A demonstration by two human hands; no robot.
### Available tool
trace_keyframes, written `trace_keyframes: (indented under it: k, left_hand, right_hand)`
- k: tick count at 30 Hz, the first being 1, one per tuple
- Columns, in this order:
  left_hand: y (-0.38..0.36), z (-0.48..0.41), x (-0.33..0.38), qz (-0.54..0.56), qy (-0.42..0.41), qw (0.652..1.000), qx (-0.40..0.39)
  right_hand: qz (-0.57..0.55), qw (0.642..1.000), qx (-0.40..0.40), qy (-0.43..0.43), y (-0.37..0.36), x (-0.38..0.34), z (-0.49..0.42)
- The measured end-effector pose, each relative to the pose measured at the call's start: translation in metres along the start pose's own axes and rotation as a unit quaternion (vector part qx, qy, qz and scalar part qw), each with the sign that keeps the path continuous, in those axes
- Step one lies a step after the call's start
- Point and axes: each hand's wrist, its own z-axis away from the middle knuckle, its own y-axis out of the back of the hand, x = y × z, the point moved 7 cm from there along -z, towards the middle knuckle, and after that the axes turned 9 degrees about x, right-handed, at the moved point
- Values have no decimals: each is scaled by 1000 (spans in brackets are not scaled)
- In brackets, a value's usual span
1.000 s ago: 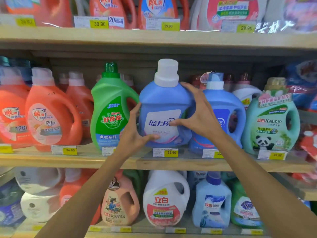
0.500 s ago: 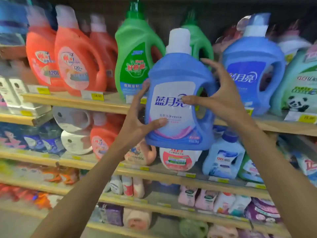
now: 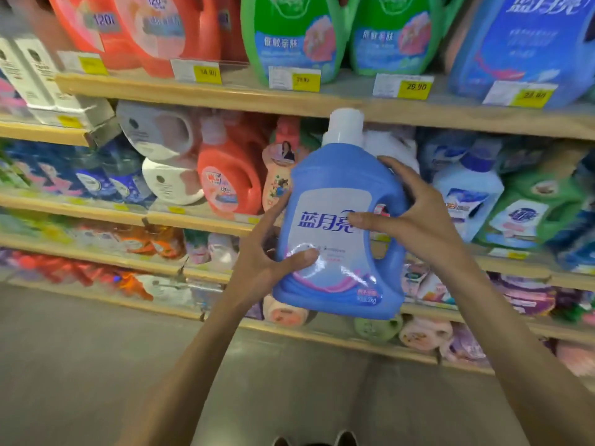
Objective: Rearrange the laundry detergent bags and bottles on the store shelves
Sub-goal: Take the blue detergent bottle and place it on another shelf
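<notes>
Head view: a blue detergent bottle [image 3: 341,226] with a white cap [image 3: 345,126] is held upright, very slightly tilted, in front of the store shelves, clear of every shelf board. It is gripped from both sides. The left hand [image 3: 269,255] is wrapped around the bottle's lower left edge, the thumb pressed on the pale label near its bottom. The right hand [image 3: 415,217] is clasped around the handle side, the thumb laid across the printed blue characters in the middle of the label and the fingers [image 3: 397,169] curled over the bottle's upper right shoulder. Both forearms are seen reaching up from the bottom of the frame.

Behind the bottle a wooden shelf [image 3: 225,101] is seen, edged with yellow price tags [image 3: 207,74]. On it, orange bottles [image 3: 167,30] are ranged at the left, two green bottles [image 3: 296,37] in the middle, and a large blue bottle [image 3: 528,46] at the right. On the shelf below, white jugs [image 3: 161,149] are stacked at the left, beside an orange jug [image 3: 231,181]; a light blue bottle [image 3: 467,194] and a green bottle [image 3: 528,207] are placed to the right of the held bottle. Lower shelves are filled with soft bags and pouches [image 3: 425,333], blurred in this view. A grey floor [image 3: 80,365] is visible beneath, and two shoe tips [image 3: 346,439] are caught at the bottom edge.
</notes>
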Motion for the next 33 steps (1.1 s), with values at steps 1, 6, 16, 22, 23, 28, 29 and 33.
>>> trace_keyframes:
  k: [1, 6, 16, 22, 23, 28, 29, 33]
  left_hand:
    - [2, 8, -6, 1, 12, 1000, -3]
    - [8, 41, -33, 8, 66, 997, -27]
    - [21, 113, -70, -55, 115, 990, -58]
    - [17, 163, -84, -61, 155, 984, -60]
    - [16, 172, -85, -62, 159, 983, -60]
    - [9, 213, -91, -71, 184, 979, -58]
    - [7, 221, -93, -73, 188, 978, -59]
    - [1, 253, -98, -78, 203, 974, -69]
  right_hand:
    - [0, 1000, -4, -15, -4, 7, 8]
    - [-4, 999, -14, -51, -18, 21, 52]
    - [-6, 991, -59, -123, -30, 48, 133]
    - [-7, 984, -111, -141, -28, 60, 181]
    - [-4, 982, -118, -144, -26, 61, 190]
    - [-12, 980, -119, -159, -16, 73, 226]
    - [-9, 979, -121, -164, -14, 78, 233]
    - [-7, 973, -129, -191, -6, 90, 264]
